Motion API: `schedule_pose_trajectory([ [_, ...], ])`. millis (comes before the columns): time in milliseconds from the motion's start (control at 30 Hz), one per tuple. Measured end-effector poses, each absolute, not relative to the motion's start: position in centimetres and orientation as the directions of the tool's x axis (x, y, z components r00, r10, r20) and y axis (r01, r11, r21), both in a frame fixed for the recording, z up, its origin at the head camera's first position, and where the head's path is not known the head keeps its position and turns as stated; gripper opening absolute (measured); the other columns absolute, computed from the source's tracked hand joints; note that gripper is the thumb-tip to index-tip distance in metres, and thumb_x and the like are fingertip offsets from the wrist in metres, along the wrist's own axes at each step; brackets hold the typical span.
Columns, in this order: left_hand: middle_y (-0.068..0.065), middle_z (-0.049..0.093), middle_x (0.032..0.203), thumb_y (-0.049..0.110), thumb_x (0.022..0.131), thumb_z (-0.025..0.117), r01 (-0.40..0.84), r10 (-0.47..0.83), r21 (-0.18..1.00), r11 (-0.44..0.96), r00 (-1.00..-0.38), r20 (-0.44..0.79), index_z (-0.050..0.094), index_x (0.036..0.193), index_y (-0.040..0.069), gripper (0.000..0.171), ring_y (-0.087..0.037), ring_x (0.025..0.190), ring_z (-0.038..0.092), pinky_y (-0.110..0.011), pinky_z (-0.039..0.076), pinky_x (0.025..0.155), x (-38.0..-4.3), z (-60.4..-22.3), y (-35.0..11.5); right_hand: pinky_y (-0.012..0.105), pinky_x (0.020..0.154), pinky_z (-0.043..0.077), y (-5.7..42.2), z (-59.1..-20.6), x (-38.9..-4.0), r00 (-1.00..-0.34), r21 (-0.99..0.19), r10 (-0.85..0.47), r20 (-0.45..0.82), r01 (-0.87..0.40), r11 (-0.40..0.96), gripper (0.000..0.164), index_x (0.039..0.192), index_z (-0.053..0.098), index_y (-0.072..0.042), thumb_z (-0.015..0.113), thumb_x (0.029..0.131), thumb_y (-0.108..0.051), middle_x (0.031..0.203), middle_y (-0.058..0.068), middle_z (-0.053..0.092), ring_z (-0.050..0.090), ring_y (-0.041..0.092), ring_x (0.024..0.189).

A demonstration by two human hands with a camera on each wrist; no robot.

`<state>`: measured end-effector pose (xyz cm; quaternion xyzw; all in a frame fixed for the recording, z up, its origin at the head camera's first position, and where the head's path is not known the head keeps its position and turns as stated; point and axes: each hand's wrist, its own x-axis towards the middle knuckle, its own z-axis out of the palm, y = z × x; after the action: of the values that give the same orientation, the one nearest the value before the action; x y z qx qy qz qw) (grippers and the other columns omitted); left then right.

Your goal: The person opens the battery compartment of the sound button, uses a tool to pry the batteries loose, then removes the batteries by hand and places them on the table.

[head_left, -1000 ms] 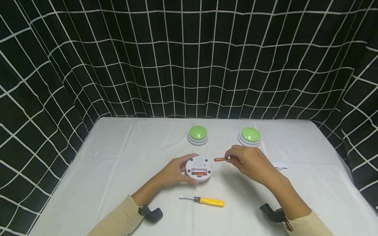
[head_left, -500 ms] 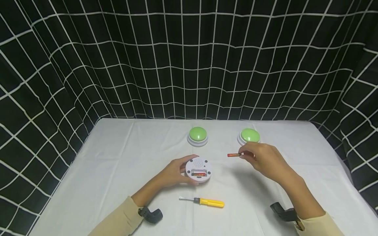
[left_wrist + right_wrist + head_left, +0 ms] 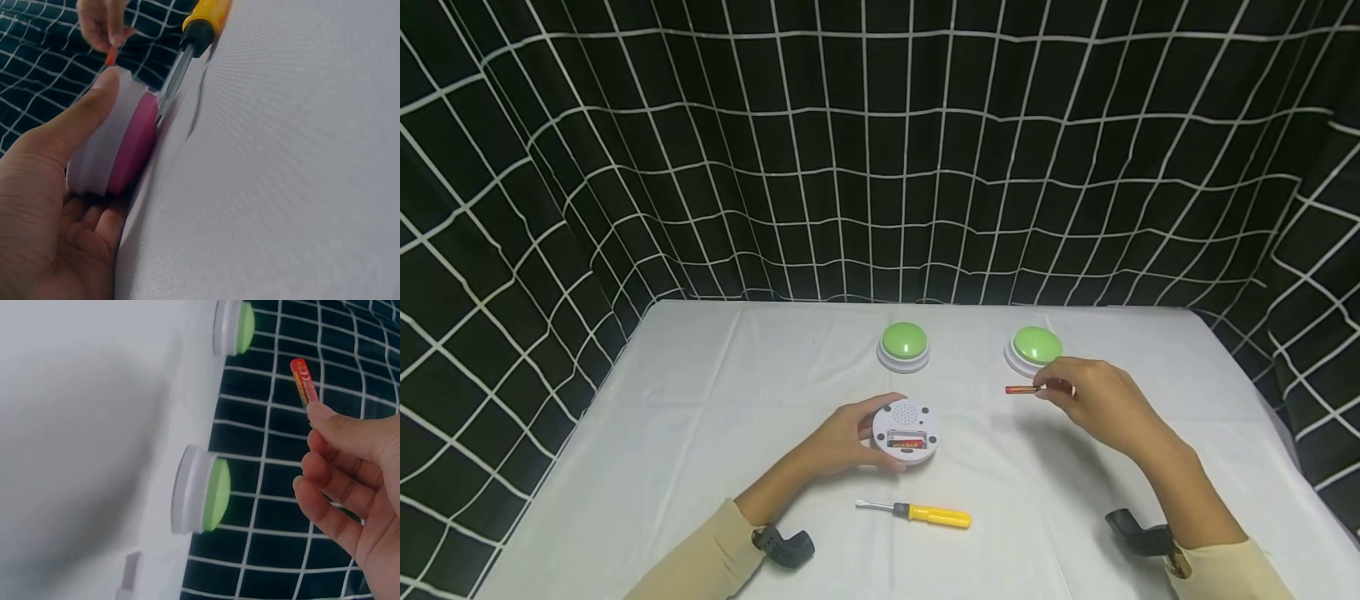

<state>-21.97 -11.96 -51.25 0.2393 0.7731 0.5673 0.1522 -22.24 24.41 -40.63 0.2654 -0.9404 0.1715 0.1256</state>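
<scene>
My left hand [image 3: 842, 435] grips a round white device [image 3: 906, 412] by its side, its underside facing up with a speaker grille and dark feet. One red battery [image 3: 907, 444] lies in its uncovered compartment. In the left wrist view the device's lower part is a pink dome [image 3: 134, 145]. My right hand [image 3: 1101, 404] pinches a second red battery [image 3: 304, 381] by one end between thumb and fingertips, raised above the table to the right of the device. A screwdriver [image 3: 936, 516] with a yellow handle lies in front of the device.
Two green push-button domes on white bases stand at the back: a left one [image 3: 904, 343] and a right one [image 3: 1036, 346], close behind my right hand. A small white piece [image 3: 130, 575] lies on the white-covered table [image 3: 722, 375]. Black gridded cloth [image 3: 880, 150] walls the back and sides.
My right hand has moved to the right, away from the device, carrying the battery. My left hand and the device have stayed in place.
</scene>
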Motion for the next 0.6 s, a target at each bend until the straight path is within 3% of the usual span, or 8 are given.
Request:
schedule_pose_trajectory([
  [300, 0.003, 0.052, 0.151, 0.022, 0.071, 0.094, 0.207, 0.542, 0.948, 0.241, -0.839, 0.046, 0.041, 0.156, 0.015, 0.100, -0.012, 0.135, 0.053, -0.022, 0.044, 0.109, -22.1, -51.3, -12.0, 0.042, 0.064, 0.054, 26.0, -41.5, -23.2, -0.865, -0.276, -0.428, 0.262, -0.492, 0.825, 0.015, 0.095, 0.077, -0.009, 0.081, 0.082, -0.003, 0.084, 0.000, 0.074, 0.064, 0.016, 0.075],
  [600, 0.009, 0.051, 0.151, 0.022, 0.071, 0.094, 0.223, 0.555, 0.946, 0.234, -0.830, 0.058, 0.043, 0.155, 0.018, 0.098, -0.008, 0.138, 0.048, -0.022, 0.041, 0.112, -22.2, -51.6, -12.1, 0.033, 0.059, 0.048, 27.0, -42.5, -24.0, -0.898, -0.294, -0.400, 0.184, -0.439, 0.849, 0.013, 0.098, 0.077, -0.006, 0.079, 0.085, -0.006, 0.080, -0.002, 0.070, 0.057, 0.013, 0.070],
])
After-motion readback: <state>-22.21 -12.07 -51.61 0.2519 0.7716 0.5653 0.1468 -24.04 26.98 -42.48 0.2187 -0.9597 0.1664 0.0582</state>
